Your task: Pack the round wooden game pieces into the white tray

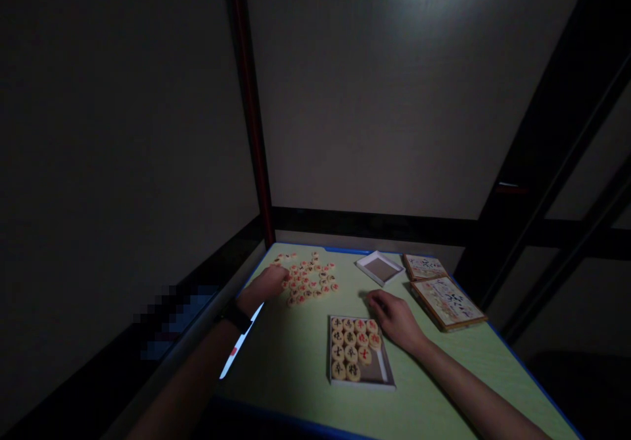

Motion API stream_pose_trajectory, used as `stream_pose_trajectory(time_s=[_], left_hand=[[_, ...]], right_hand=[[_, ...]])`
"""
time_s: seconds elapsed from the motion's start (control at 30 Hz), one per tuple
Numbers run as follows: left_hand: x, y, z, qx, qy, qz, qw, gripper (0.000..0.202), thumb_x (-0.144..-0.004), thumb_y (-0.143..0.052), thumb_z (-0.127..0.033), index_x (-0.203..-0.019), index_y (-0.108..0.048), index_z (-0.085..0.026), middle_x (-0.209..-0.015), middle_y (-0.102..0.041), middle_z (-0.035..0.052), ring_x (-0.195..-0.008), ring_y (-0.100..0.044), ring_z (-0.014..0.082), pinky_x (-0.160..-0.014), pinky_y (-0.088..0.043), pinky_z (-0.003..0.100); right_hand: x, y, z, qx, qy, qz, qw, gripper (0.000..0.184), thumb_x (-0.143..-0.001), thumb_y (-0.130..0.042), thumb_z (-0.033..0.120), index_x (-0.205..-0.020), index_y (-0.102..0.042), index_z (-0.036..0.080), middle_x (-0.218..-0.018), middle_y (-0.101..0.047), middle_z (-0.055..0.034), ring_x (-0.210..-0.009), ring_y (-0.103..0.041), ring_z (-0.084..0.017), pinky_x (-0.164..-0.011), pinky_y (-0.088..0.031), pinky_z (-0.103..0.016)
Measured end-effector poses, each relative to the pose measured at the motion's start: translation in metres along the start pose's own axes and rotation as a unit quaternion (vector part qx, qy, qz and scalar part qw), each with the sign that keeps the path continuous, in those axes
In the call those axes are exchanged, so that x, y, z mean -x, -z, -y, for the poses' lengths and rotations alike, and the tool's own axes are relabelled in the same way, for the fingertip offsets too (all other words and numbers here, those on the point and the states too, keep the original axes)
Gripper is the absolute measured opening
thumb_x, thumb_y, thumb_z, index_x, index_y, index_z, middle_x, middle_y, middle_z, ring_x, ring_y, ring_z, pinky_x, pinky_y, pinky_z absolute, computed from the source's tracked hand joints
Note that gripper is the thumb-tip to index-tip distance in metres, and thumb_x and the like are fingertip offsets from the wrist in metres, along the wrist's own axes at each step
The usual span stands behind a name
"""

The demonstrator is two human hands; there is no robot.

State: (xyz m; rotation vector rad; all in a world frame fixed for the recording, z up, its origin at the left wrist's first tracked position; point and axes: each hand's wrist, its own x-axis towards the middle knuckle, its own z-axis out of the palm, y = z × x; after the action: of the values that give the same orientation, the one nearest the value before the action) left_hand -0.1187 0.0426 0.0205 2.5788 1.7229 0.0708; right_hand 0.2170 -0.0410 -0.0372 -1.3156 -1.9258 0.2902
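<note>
My left hand (pixel 269 281) reaches to the left side of a loose group of round xiangqi pieces (pixel 311 283), marked in red and black. Its fingers are curled downward, and what they hold, if anything, is hidden. A shallow white box (pixel 374 367) stands near me with rows of xiangqi pieces (pixel 350 338) laid inside. Bare bottom shows at its lower right, beside a pale strip. My right hand (pixel 394 316) rests on the table just beyond the box's right side, fingers loosely bent and apart, with nothing visible in them.
A second shallow white tray (pixel 380 269) lies at the back of the green table (pixel 290 367). Two printed boxes (pixel 447 300) sit along the right side, one behind the other. A bright, screen-like strip (pixel 241 344) shows at the left table edge. Walls stand close behind and left.
</note>
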Motion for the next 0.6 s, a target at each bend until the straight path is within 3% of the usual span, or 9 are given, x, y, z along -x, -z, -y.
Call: stream_pose_trajectory(time_s=[0.37,0.6], left_hand=[[-0.0012,0.0026,-0.0099,0.024,-0.026,0.018,0.999,0.024,-0.069,-0.054,-0.004,-0.079,-0.072,-0.017,-0.08,-0.072,0.0047,-0.081,-0.065,0.0182,-0.074,-0.046,0.024],[-0.0024,0.0053,-0.0054,0.029,-0.041,0.018,0.999,0.029,-0.066,-0.055,-0.002,-0.081,-0.073,-0.018,-0.083,-0.073,0.0041,-0.085,-0.066,0.0189,-0.079,-0.047,0.025]], right_hand=[[-0.0005,-0.0015,-0.0001,0.0,0.005,-0.002,1.0,0.03,-0.092,-0.042,0.035,-0.093,-0.068,0.02,-0.09,-0.075,-0.0088,-0.079,-0.07,-0.022,-0.073,-0.053,-0.033],[-0.0002,-0.0002,0.0006,0.007,0.002,0.006,1.0,0.03,-0.092,-0.042,0.035,-0.092,-0.068,0.02,-0.089,-0.075,-0.0089,-0.079,-0.069,-0.023,-0.074,-0.053,-0.035]])
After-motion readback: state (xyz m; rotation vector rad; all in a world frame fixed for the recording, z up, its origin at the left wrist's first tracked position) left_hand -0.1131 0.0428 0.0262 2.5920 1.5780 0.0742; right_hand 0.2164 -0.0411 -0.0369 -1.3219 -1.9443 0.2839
